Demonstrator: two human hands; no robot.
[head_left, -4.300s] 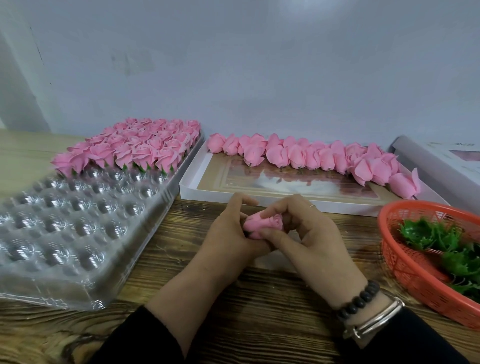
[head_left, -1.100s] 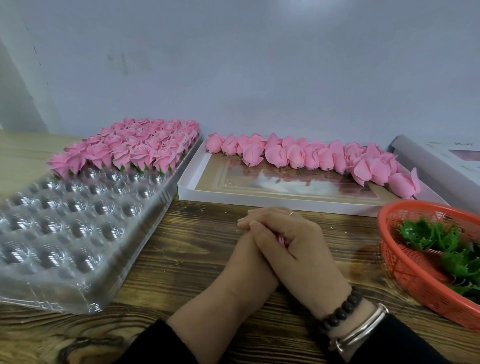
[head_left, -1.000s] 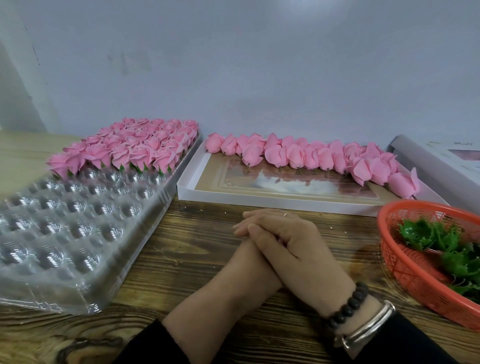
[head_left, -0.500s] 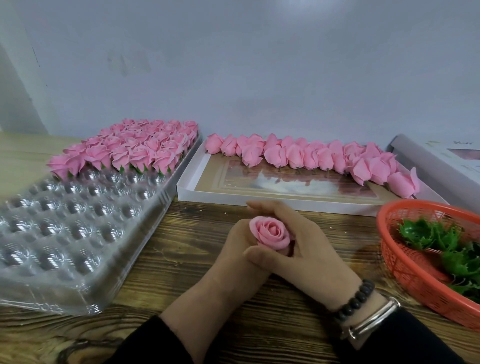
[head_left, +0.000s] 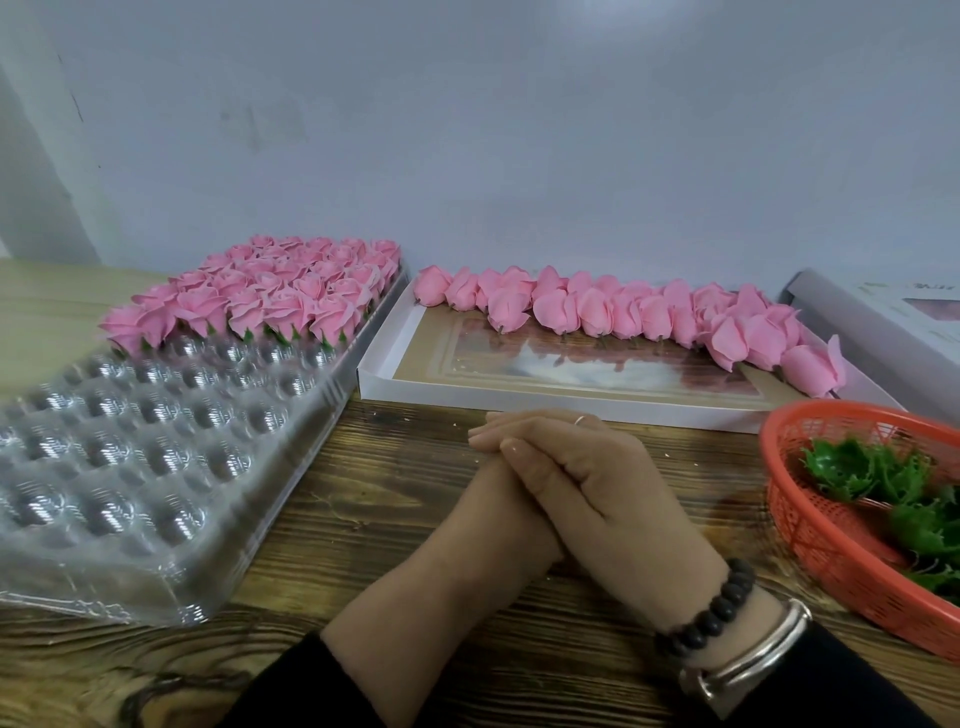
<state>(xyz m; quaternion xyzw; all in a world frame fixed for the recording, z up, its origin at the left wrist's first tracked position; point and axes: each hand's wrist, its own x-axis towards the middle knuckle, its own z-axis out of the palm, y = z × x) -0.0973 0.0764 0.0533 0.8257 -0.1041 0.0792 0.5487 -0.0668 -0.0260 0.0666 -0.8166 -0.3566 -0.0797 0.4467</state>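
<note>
My right hand (head_left: 597, 493) lies over my left hand (head_left: 483, 519) above the wooden table (head_left: 363, 499), the two clasped together at the middle front. The pink rose head they held a moment ago is enclosed between them and hidden. A clear plastic blister tray (head_left: 156, 441) sits at the left; its far rows hold several finished pink roses (head_left: 270, 296) with green bases, while its near cups are empty. A shallow white box (head_left: 519, 402) behind my hands carries a row of several pink rose heads (head_left: 623, 312) along its far edge.
An orange mesh basket (head_left: 810, 525) with several green plastic calyxes (head_left: 872, 473) stands at the right, close to my right wrist. A white box lid (head_left: 883, 322) lies at the far right. A grey wall closes off the back.
Half a second ago the pink rose showed upright between my hands. My right hand has now closed over it and my left hand, hiding the rose.
</note>
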